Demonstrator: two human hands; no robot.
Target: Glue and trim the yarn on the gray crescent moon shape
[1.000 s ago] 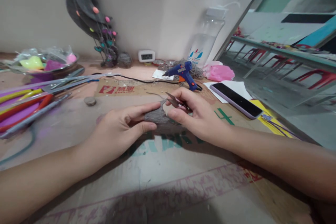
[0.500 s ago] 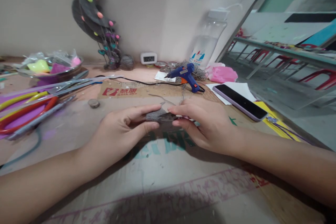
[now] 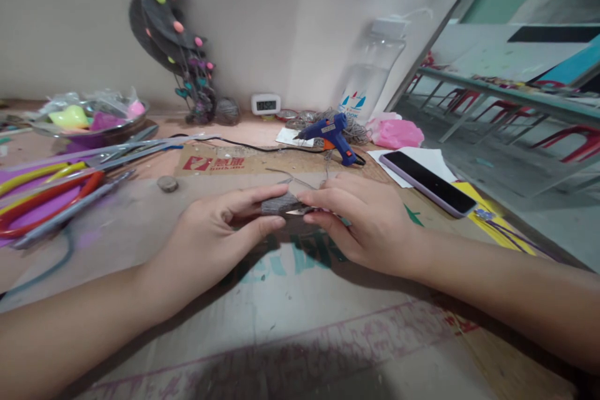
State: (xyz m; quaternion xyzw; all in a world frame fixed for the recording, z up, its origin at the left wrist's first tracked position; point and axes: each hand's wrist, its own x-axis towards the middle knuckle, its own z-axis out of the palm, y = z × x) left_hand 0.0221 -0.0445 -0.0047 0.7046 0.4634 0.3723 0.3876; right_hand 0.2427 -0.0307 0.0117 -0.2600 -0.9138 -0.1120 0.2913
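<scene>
Between the thumb and fingers of my left hand (image 3: 213, 225) is a small grey piece wound with yarn (image 3: 279, 204); its left part is hidden by the fingers. My right hand (image 3: 370, 215) meets it from the right, the thumb and forefinger closed on a thin pointed metal blade (image 3: 295, 212), mostly covered by the fingers. The blade's bright tip lies along the lower side of the grey piece. A loose grey yarn end (image 3: 279, 172) rises behind the fingertips. Both hands are just above the cardboard (image 3: 300, 319).
A blue glue gun (image 3: 330, 131) lies behind my hands, its cord running left. At right are a phone (image 3: 426, 182) and pink plastic (image 3: 396, 131). Red-handled scissors (image 3: 91, 190), a bowl (image 3: 94, 135) and a small grey disc (image 3: 167, 184) are left. A water bottle (image 3: 372, 72) stands behind.
The blade in my right hand has turned and shifted slightly down: its dark face lay across the grey piece before, and now a bright tip shows below it. My left hand stays in place.
</scene>
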